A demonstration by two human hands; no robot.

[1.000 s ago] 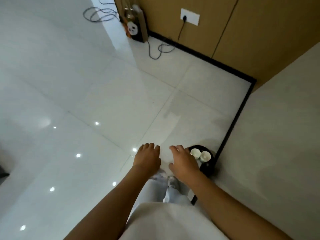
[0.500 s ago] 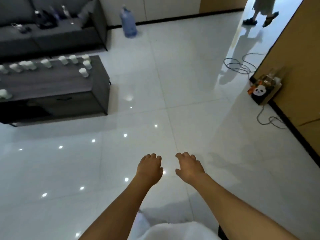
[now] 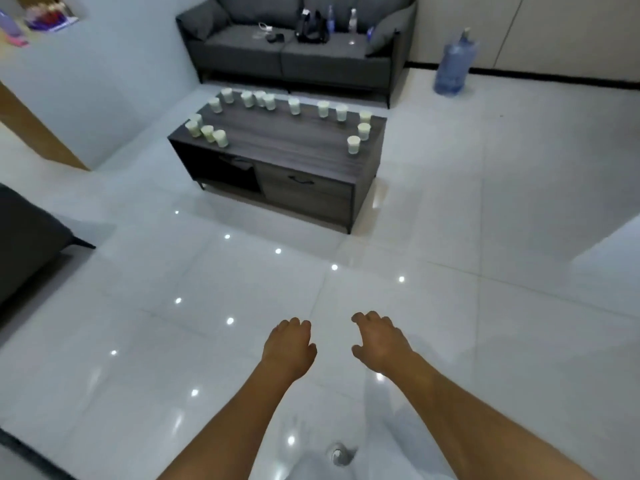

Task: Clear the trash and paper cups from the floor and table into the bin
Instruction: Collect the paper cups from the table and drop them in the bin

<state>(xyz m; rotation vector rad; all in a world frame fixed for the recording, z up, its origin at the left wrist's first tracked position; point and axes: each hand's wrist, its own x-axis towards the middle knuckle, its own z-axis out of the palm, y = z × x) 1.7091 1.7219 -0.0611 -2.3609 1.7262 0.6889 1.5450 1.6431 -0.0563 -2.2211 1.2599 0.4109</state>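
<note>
Several white paper cups (image 3: 353,144) stand upright along the edges of a dark wooden coffee table (image 3: 287,143) ahead of me. My left hand (image 3: 289,348) and my right hand (image 3: 379,342) hang palm down over the white tiled floor, well short of the table. Both hold nothing, with fingers loosely curled and apart. The bin is out of view.
A grey sofa (image 3: 294,53) with bottles and small items stands behind the table. A blue water jug (image 3: 452,65) sits at the back right by the wall. A dark seat edge (image 3: 31,244) juts in at the left. Glossy floor lies between me and the table.
My view has swung left from the bin in the corner, across the floor, to face the coffee table and sofa. Both hands stay empty in front of me.
</note>
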